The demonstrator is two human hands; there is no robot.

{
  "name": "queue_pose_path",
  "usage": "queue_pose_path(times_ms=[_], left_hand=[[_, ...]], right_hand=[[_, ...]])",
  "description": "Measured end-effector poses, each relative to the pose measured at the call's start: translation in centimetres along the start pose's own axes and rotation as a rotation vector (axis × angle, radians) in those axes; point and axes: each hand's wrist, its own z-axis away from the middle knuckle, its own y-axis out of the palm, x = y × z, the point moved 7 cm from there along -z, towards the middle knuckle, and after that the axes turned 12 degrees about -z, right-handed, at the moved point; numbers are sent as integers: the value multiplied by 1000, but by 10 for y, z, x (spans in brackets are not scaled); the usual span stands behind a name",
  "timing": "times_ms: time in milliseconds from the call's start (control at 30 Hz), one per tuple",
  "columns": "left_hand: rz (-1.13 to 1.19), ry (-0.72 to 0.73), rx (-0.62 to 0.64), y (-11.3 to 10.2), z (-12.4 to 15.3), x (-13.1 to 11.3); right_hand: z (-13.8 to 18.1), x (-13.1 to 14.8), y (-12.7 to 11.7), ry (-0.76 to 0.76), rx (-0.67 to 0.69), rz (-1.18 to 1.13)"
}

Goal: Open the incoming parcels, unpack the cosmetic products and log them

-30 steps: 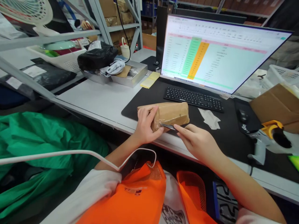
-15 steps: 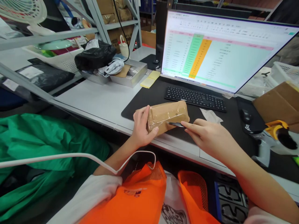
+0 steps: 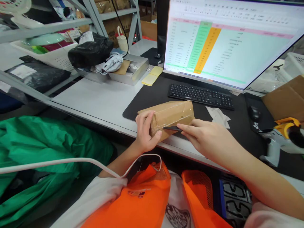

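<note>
A brown cardboard box (image 3: 174,113) covered in clear tape is tilted at the front edge of the desk. My left hand (image 3: 145,131) grips its left end, thumb in front and fingers over the top. In my right hand (image 3: 200,134) is a thin dark blade, seemingly a utility knife (image 3: 171,128), pinched between thumb and fingers. The blade points left and lies against the taped front side of the box, near my left thumb. Most of the knife's handle is hidden inside my right hand.
Behind the box are a black keyboard (image 3: 200,96) and a large monitor (image 3: 223,47). A crumpled white paper (image 3: 218,116), a mouse (image 3: 255,112) and a tape dispenser (image 3: 288,131) lie to the right. Yellow sticky notes (image 3: 152,76) and a black bag (image 3: 91,50) are further left. A white cable (image 3: 78,160) crosses before me.
The blade has moved left along the front of the box, with my right hand following. My left hand keeps its grip. The camera view has tipped slightly downward.
</note>
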Motion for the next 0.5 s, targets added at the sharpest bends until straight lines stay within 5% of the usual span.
queue_pose_path(times_ms=[300,400,500], left_hand=[[-3,-27,-4,0,10,11],[7,-123,-15,-2,16,30],[31,-151,6,-6,18,41]], right_hand=[[-7,-7,-12,40,93,47],[-10,-46,-17,184,76,178],[-8,-117,-14,432,87,282]])
